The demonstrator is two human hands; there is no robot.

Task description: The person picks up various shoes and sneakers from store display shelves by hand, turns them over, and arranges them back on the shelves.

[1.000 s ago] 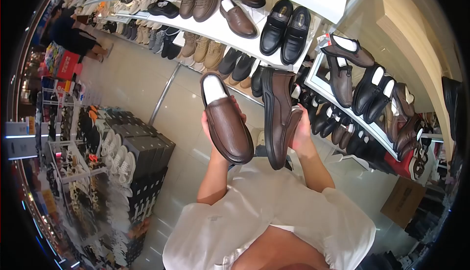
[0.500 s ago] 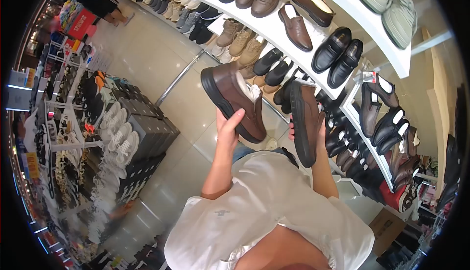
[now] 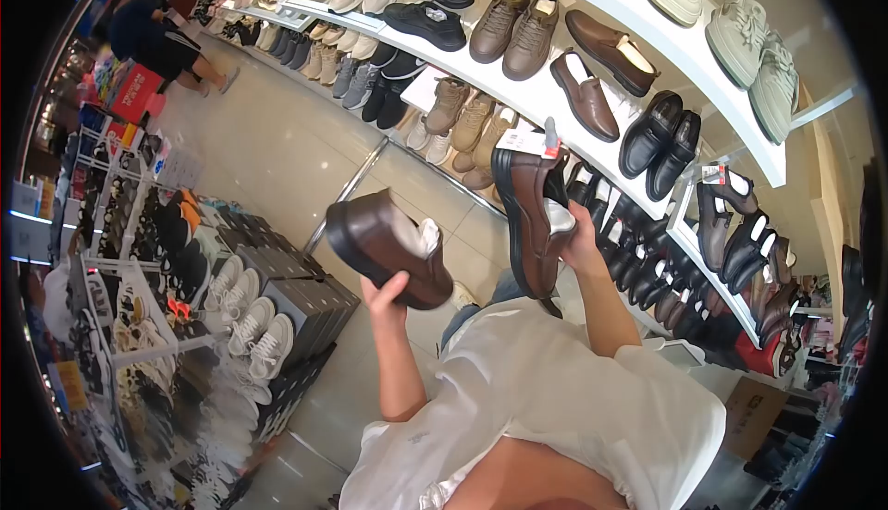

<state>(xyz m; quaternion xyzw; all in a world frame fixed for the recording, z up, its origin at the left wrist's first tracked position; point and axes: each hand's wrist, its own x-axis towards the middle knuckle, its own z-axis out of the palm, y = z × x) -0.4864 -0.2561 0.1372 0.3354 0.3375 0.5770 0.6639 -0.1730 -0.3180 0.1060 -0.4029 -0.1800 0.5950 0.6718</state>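
Observation:
My left hand [image 3: 385,299] is closed round the side of a brown leather shoe [image 3: 375,237], its thumb pressed on the upper. White stuffing shows in that shoe's opening, and its thick sole is dark. On the other side, my right hand [image 3: 583,240] grips a second brown leather shoe [image 3: 529,233], which also has pale stuffing inside. A white and red tag [image 3: 529,143] shows at the top end of this shoe. The two shoes are held apart in front of my body, above the floor. Most fingers of both hands are hidden by the shoes.
A white shelf [image 3: 472,52] ahead bears brown shoes and black loafers [image 3: 661,145], with more shoes below. A rack of white sneakers [image 3: 250,320] and stacked grey boxes [image 3: 291,283] stand at left. Another person [image 3: 157,43] stands in the far left aisle.
The left shoe has moved left and down. The right shoe has turned from showing its sole to showing its upper and tag. The view has shifted slightly.

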